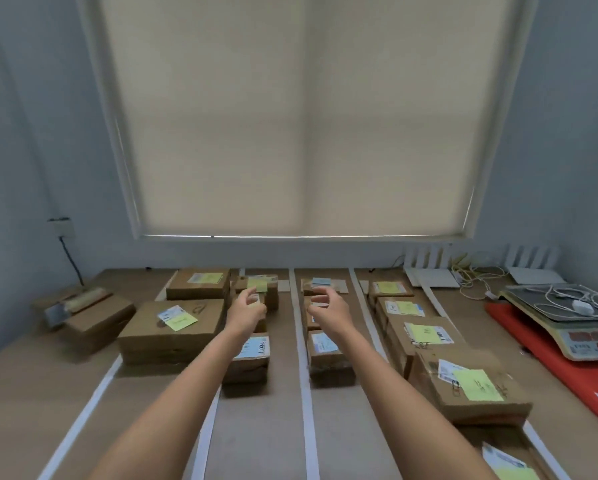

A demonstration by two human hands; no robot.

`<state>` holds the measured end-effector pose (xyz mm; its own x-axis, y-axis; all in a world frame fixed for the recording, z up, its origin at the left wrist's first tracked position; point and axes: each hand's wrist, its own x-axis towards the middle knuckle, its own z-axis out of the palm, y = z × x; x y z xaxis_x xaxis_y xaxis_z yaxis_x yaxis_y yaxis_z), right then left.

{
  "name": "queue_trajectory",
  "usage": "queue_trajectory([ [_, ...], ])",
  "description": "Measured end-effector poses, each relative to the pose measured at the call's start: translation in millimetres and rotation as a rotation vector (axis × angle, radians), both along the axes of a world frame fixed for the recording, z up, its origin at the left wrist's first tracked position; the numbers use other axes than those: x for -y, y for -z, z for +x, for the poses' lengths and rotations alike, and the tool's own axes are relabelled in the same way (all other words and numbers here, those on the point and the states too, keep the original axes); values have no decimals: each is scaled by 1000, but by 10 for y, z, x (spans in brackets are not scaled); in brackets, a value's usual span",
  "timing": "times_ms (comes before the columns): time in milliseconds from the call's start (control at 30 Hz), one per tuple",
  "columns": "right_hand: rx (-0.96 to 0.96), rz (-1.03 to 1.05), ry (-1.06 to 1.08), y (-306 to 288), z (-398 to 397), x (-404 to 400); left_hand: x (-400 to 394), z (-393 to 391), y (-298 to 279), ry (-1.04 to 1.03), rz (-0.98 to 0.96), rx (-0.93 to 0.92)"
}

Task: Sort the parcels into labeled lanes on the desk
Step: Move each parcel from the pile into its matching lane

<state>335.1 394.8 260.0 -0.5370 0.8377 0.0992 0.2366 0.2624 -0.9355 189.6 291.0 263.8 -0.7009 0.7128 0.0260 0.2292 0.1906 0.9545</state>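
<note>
Far-left lane: two parcels, the rear parcel [197, 284] behind the front parcel [171, 327].
Second lane: a row of parcels front to back, nearest parcel [247, 358] at the front.
Third lane: a similar row, nearest parcel [328, 355] in front.
Right lane: parcels in a row, the nearest whole one [468, 386] in front (another is cut off nearer still).
Dividers: tape strips [304, 375] between lanes on the desk [266, 438].
Right of lanes: scale [567, 317].
Left edge: a lone box [86, 313].

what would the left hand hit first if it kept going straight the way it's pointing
Likely the small parcel with the yellow-green note at the far end of its lane; the left hand points at it, fingers curled, though depth is unclear.
</note>
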Motion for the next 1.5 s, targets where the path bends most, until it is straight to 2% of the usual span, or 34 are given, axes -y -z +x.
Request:
queue_trajectory([
  [233, 5, -36, -95, 222, -847, 72, 299, -667, 228, -55, -39, 27],
  [467, 81, -125, -188, 732, -1894, 510, 801, -1753, 662, -166, -98, 90],
  [667, 112, -134, -185, 1070, -3078, 919, 1240, -3046, 1017, -109, -137, 58],
  [867, 110, -231, -126, 1256, -4485, 1623, 1891, -4633, 1193, -108, -190, 107],
  [1067, 152, -296, -187, 1385, -5478, 2181, 2277, -5656, 1330, -123, -216, 181],
  [1500, 232, -446, -187, 1828, -6634, 1740, 1966, -6718, 1948, -136, -288, 296],
])
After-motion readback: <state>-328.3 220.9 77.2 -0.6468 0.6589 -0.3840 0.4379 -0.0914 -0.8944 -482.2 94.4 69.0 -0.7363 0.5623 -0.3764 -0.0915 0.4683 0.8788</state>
